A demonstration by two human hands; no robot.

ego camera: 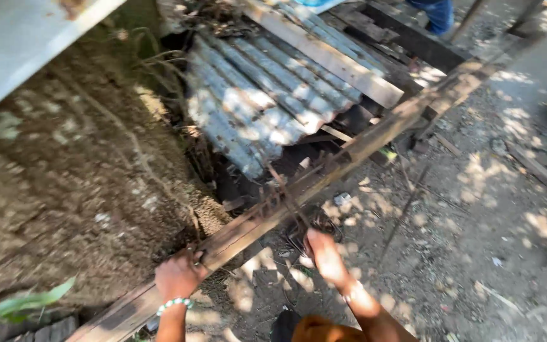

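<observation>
Left hand clamped on the near end of a long rusty wooden beam, running diagonally up and away to the right. Right hand just below the beam's middle, fingers curled; grip on anything impossible to tell. Corrugated sheets beyond the beam.

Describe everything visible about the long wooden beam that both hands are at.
The long wooden beam is weathered brown timber, rough and dirty, running diagonally from lower left to upper right above dirt ground. Bent rusty wire sits on its middle. The left hand grips its lower end; the right hand reaches just below it. Corrugated sheets lie behind it.
</observation>
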